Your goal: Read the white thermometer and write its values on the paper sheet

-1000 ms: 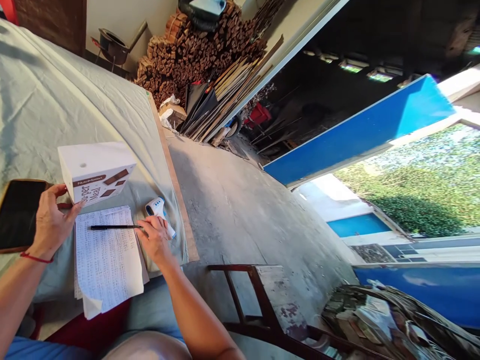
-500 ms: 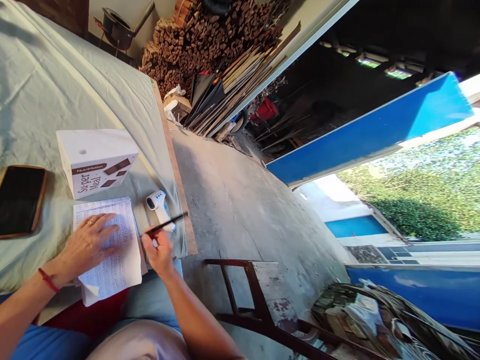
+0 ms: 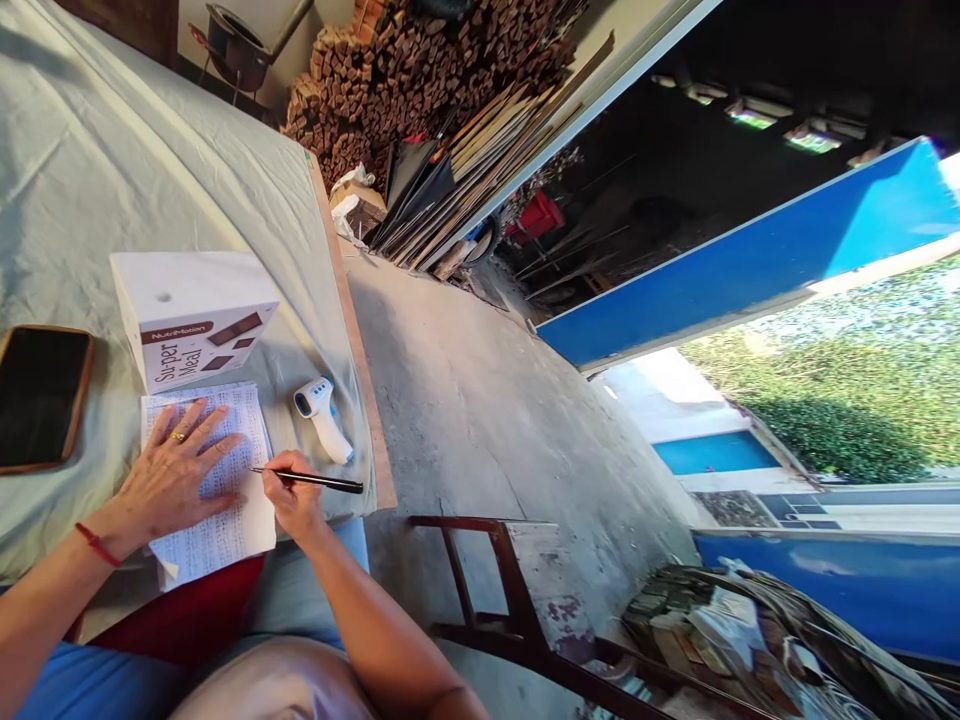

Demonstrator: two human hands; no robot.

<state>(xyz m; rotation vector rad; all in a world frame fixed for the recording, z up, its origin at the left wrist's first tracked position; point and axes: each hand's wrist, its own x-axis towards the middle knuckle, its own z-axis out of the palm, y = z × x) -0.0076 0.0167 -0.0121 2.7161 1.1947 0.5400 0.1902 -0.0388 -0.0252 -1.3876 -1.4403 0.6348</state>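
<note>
My left hand (image 3: pixel 176 470) lies flat with spread fingers on a stack of written paper sheets (image 3: pixel 217 545), a ring on one finger and a red cord at the wrist. Pinched in my right hand (image 3: pixel 296 500) is a black pen (image 3: pixel 330 483), its tip at the right edge of the sheets. The lower end of the paper hangs past the table edge. Just beyond my right hand lies a white infrared thermometer (image 3: pixel 322 420). A white "NutriMotion" box (image 3: pixel 202 290) stands behind the paper.
A smartphone in a brown case (image 3: pixel 45 395) lies at the left on the cloth-covered table (image 3: pixel 187 170). To the right stands a dark wooden chair frame (image 3: pixel 487 570) on the concrete floor (image 3: pixel 465 390). Stacked firewood (image 3: pixel 420 90) rises at the back.
My right hand has moved left to the paper, and the pen has turned so its tip points left at the sheet. My left hand's fingers have spread wider.
</note>
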